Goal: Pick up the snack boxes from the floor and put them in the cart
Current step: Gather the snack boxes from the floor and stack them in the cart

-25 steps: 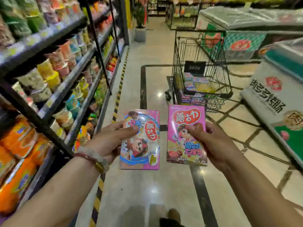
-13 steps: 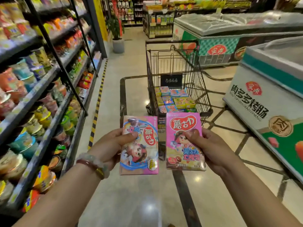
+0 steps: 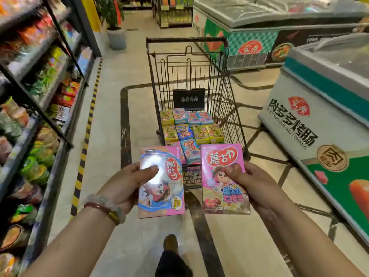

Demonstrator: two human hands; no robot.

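at 9 o'clock the snack shelves (image 3: 40, 100) slide past nearer than a second ago. the left hand (image 3: 127, 184) holds a pink snack box with a blue ring (image 3: 161, 182), thumb across its face, fingers curled behind. at 12 o'clock the cart (image 3: 187, 62), well ahead a second ago, now stands just beyond both boxes, its floor already lined with yellow, blue and pink snack boxes (image 3: 191, 128). the right hand (image 3: 257, 182) pinches the second pink snack box (image 3: 223, 176) the same way. judging by this, the carry is nearly over; dropping both in comes next.
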